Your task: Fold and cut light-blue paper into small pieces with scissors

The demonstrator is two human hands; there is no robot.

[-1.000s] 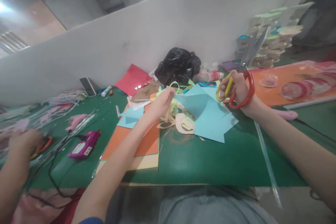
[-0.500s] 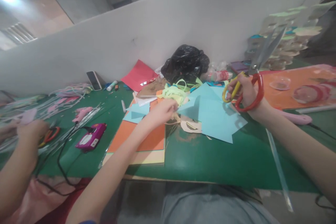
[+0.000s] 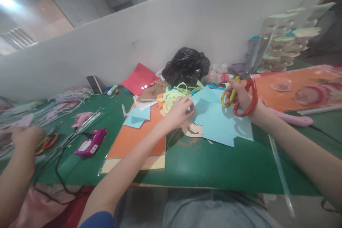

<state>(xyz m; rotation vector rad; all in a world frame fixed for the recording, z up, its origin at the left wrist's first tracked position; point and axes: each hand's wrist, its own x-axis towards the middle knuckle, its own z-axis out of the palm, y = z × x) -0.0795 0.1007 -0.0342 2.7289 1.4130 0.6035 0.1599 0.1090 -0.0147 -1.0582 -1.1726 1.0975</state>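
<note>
My right hand (image 3: 242,96) grips a pair of scissors (image 3: 251,92) by its yellow and red handles, blades pointing up, above the right part of the light blue paper sheets (image 3: 219,121). The blades look slightly apart. My left hand (image 3: 181,111) hovers at the left edge of those sheets, fingers apart and a little bent, holding nothing that I can see. Beside it lies a heap of pale green paper scraps (image 3: 171,96). Beige paper offcuts (image 3: 192,130) lie just below the hand. Whether the fingertips touch the blue paper I cannot tell.
Orange sheets (image 3: 146,139) lie under my left forearm, with small blue pieces (image 3: 137,117) on them. A black plastic bag (image 3: 187,66) sits against the wall. A pink glue gun (image 3: 291,117) lies right. Another person's hand (image 3: 28,137) is at far left, near a purple box (image 3: 91,143).
My left hand has moved right from the green scraps to the blue sheets, and its fingers have spread. My right hand, with the scissors, has shifted slightly left.
</note>
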